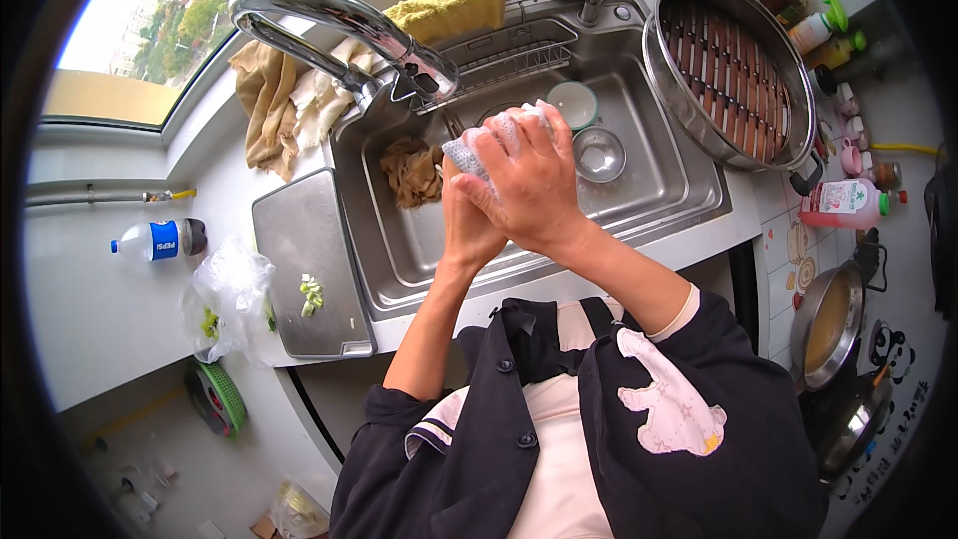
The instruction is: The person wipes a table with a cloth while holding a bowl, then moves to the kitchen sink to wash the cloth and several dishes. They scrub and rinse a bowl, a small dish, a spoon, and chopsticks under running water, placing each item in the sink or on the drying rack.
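Note:
Above the stainless steel sink [644, 187], my right hand [528, 176] closes over a grey, foamy scouring cloth [468, 157], pressing it against my left hand [465, 228]. White suds cover the right fingers. The left hand lies beneath, its fingers mostly hidden. Behind the hands, a pale bowl with a green rim [572, 105] and a small metal bowl [599, 154] sit in the sink. A crumpled brown cloth [413, 171] lies at the sink's left end. The chrome faucet [352, 22] arches over the back left of the sink.
Left of the sink lies a cutting board [299, 299] with chopped green onion [310, 294], beside a plastic bag [232, 292] and a cola bottle [159, 239]. A large steamer pot [733, 75] rests at the sink's right. A yellow towel [453, 6] hangs behind on a rack.

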The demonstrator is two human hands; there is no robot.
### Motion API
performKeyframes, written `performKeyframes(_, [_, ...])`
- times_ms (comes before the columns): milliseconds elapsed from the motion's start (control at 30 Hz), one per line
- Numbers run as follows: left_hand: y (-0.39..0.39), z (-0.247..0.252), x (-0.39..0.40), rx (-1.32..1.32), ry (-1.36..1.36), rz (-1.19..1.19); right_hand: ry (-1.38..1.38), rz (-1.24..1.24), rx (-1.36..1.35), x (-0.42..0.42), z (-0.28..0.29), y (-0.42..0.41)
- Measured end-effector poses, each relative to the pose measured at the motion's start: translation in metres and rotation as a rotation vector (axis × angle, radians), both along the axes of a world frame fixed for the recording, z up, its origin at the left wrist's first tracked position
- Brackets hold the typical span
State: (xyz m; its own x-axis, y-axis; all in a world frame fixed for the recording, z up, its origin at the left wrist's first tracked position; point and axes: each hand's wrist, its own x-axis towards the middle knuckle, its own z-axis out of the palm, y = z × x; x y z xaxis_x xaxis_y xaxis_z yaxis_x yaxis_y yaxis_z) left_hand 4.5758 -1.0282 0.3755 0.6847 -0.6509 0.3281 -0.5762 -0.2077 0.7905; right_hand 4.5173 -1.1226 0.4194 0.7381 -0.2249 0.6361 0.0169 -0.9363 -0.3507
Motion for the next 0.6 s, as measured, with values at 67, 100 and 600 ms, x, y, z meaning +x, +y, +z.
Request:
performKeyframes(67, [0.000,0.002,-0.001,0.048,0.051,0.035,0.045,0.003,0.179,0.004,-0.005,-0.012])
performKeyframes(100, [0.004,0.009,-0.005,0.081,0.136,0.088,0.069,0.019,0.273,0.009,-0.012,-0.021])
performKeyframes(600, [-0.017,-0.010,-0.036,-0.646,0.974,0.155,-0.221,-0.023,1.951,-0.003,-0.053,-0.060])
